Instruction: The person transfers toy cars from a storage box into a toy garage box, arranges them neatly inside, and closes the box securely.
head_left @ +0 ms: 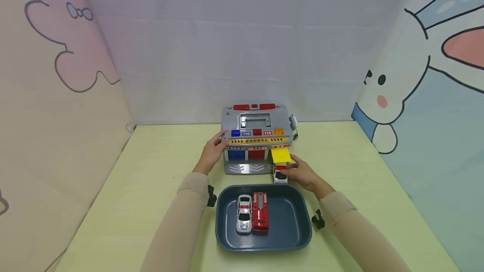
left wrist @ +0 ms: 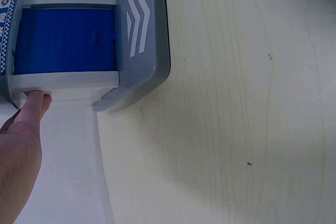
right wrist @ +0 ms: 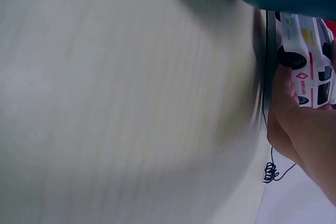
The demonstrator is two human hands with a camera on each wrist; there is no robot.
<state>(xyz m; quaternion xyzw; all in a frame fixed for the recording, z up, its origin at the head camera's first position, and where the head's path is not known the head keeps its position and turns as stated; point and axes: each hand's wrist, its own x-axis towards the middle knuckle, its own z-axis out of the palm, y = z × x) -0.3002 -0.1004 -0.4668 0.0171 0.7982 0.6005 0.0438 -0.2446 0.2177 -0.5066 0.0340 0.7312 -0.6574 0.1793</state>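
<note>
A grey toy command station [head_left: 245, 168] stands at the back of the table, with a blue door [left wrist: 65, 40], a red door [head_left: 256, 155] and a raised yellow door [head_left: 280, 155]. My left hand [head_left: 212, 153] rests against the station's left side, fingers [left wrist: 34, 104] extended along its white side wall. Below the yellow door, my right hand [head_left: 304, 174] grips a white toy ambulance [right wrist: 314, 72] between thumb and fingers. The ambulance's far end lies under the yellow door, partly hidden; its near end points toward me.
Just in front of the station sits a dark blue tray [head_left: 289, 242]. Inside it, a white toy police car [head_left: 244, 217] lies beside a red toy fire truck [head_left: 260, 217]. A coiled black cord [right wrist: 271, 172] hangs at the station's right.
</note>
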